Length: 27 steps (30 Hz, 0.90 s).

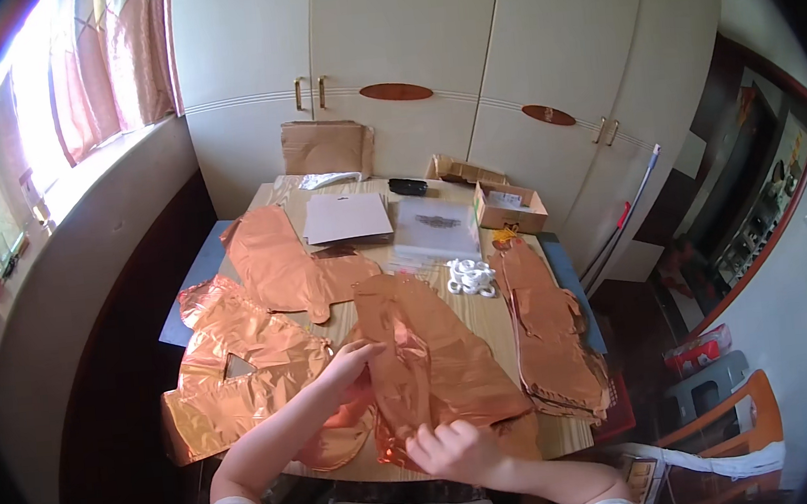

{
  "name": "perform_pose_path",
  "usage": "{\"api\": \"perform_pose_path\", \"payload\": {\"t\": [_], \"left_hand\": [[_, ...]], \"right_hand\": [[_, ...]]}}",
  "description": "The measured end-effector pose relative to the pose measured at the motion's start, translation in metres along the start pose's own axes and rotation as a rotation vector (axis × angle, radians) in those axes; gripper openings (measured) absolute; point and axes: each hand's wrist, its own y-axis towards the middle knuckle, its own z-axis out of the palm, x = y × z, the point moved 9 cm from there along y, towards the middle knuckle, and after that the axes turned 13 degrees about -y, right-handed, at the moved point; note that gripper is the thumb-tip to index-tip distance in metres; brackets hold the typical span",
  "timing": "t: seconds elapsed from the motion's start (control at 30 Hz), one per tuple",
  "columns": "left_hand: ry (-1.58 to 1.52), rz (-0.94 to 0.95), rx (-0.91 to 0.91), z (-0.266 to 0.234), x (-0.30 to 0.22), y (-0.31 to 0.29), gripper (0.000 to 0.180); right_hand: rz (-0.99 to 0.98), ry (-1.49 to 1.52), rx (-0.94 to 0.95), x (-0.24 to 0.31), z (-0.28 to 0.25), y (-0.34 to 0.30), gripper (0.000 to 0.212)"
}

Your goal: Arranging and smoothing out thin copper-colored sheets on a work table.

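Observation:
A flat, deflated copper-coloured foil balloon point(461, 357) lies on the wooden table in front of me. My left hand point(357, 358) pinches its left side, where the foil is creased and shiny. Closer to the table's front edge, my right hand point(452, 451) is closed on the lower part of the same balloon, fingers curled in. To the left lies a letter-shaped foil balloon point(250, 366) with a triangular hole, and its right part runs beneath my left forearm. Behind that one rests another flat foil balloon point(275, 258).
At the right side lies a stack of folded copper foil balloons point(550, 335). White ribbon loops point(470, 278), a clear plastic bag point(437, 230), white cards point(347, 218), a black object point(407, 187) and an open cardboard box point(511, 206) occupy the back. An orange-framed chair point(763, 412) stands right.

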Motion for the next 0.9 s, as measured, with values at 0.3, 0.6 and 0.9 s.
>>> {"api": "perform_pose_path", "payload": {"t": [0.3, 0.6, 0.9], "left_hand": [[0.375, 0.234, -0.065, -0.019, -0.002, 0.015, 0.025], [0.562, 0.286, -0.047, -0.018, -0.002, 0.041, 0.033], [0.641, 0.286, -0.105, 0.005, -0.003, 0.047, 0.03]], "right_hand": [[0.044, 0.19, 0.167, 0.04, 0.006, -0.026, 0.047], [0.511, 0.606, 0.467, -0.056, 0.129, -0.083, 0.054], [0.53, 0.549, 0.493, -0.089, 0.201, -0.118, 0.053]]}}
